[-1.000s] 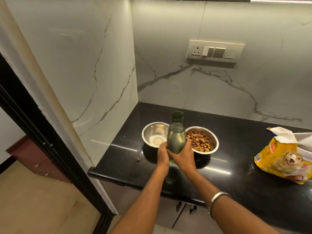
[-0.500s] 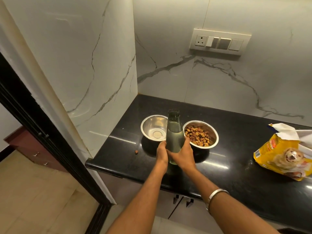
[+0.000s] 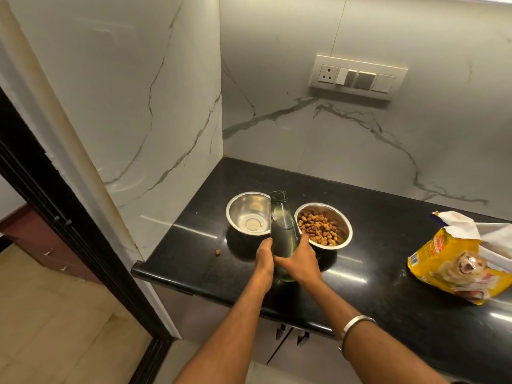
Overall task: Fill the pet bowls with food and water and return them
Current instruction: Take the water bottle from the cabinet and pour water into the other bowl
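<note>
Two steel pet bowls stand side by side on the black counter [image 3: 374, 245]. The left bowl [image 3: 243, 206] holds no food; whether there is water in it I cannot tell. The right bowl [image 3: 343, 221] holds brown kibble. Between and in front of them is an uncapped clear glass bottle [image 3: 282, 231] with water in it, leaning slightly left. My left hand [image 3: 264, 257] grips its lower left side and my right hand [image 3: 300, 260] wraps its lower right side. The bottle's base is partly hidden by my hands.
An open yellow dog-food bag [image 3: 460, 264] lies at the counter's right. A single kibble piece [image 3: 218, 252] sits near the left front edge. Marble walls close the left and back; a switch panel [image 3: 357, 76] is on the back wall. A dark door frame [image 3: 69, 245] stands left.
The bottle has tipped a little to the left toward the empty bowl, both hands still on it. My view has shifted slightly upward and back.
</note>
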Demonstrator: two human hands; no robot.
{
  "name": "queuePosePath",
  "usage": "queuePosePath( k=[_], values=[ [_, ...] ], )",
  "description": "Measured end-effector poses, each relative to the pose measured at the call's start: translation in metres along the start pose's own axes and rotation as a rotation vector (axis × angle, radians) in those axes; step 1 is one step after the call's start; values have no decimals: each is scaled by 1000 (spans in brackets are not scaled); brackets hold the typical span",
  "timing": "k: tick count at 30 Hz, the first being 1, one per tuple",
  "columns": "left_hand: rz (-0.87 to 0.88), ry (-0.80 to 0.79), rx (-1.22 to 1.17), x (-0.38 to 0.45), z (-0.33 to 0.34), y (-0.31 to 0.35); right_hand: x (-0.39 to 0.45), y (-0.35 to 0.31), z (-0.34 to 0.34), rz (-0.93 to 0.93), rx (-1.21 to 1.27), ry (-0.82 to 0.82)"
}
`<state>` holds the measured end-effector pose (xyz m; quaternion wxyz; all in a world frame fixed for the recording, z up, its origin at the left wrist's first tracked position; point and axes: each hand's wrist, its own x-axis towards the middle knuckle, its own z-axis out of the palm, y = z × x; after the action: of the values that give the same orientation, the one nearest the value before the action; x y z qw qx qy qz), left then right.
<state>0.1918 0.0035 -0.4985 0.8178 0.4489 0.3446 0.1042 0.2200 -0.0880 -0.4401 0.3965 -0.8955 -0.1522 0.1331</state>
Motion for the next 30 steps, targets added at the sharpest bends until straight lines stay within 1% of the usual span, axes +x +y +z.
queuePosePath(
  k=[17, 30],
  values=[
    [-84, 54, 19, 0, 3, -3, 3, -4, -9, 70, -187, -122],
    [-167, 64, 43, -9, 5, -1, 5, -7, -10, 130, -257, -184]
  ],
)
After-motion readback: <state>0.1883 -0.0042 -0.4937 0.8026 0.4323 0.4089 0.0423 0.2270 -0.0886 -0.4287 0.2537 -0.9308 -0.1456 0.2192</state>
